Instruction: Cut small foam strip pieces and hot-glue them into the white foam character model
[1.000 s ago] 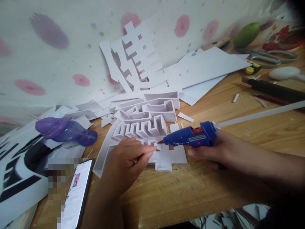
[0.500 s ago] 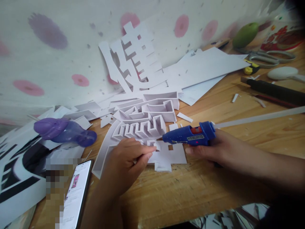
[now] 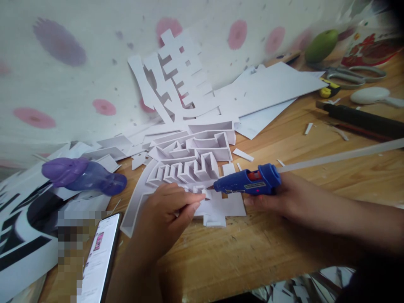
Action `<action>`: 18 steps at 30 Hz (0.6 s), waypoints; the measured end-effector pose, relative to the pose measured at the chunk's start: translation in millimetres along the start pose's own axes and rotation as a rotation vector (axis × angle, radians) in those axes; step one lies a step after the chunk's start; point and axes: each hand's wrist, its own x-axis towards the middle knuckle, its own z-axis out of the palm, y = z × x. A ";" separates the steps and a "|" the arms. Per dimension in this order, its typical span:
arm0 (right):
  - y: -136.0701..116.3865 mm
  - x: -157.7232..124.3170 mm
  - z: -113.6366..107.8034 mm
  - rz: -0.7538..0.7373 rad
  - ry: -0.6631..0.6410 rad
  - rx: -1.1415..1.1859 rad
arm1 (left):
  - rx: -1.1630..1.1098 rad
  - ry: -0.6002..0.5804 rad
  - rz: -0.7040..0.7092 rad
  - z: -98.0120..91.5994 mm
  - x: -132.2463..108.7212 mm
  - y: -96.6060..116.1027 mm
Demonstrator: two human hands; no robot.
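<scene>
The glue gun (image 3: 249,184) is lying level in the right hand (image 3: 280,198), which is closing fully round its grip. The nozzle is pointing left at a small white piece (image 3: 205,194). The left hand (image 3: 167,212) is pinching that piece between thumb and forefinger, with the other fingers curling in. Whether the nozzle is touching the piece is hard to tell.

The fingertips of both hands are meeting over the near edge of the white model (image 3: 192,162), whose walled cells are standing just beyond the left hand on the table (image 3: 252,256). A phone (image 3: 101,256) is lying near the left wrist, and a purple bottle (image 3: 83,177) is lying farther left. Just beyond the right hand a long strip (image 3: 341,155) is running off to the right. Scissors (image 3: 355,75) and a green fruit (image 3: 321,45) are sitting well beyond it.
</scene>
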 end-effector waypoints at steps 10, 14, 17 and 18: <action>-4.5 -1.8 0.6 0.007 -0.047 0.111 | 0.015 0.013 0.028 -0.8 3.8 2.4; -3.8 -0.7 -1.1 0.006 -0.040 0.075 | 0.016 0.019 0.032 -0.5 3.4 2.3; -3.1 -0.3 -1.0 -0.008 -0.023 0.109 | 0.015 0.023 0.022 0.0 1.9 1.6; -2.9 -0.4 -0.7 -0.010 -0.022 0.124 | 0.015 0.025 0.021 0.1 1.6 1.3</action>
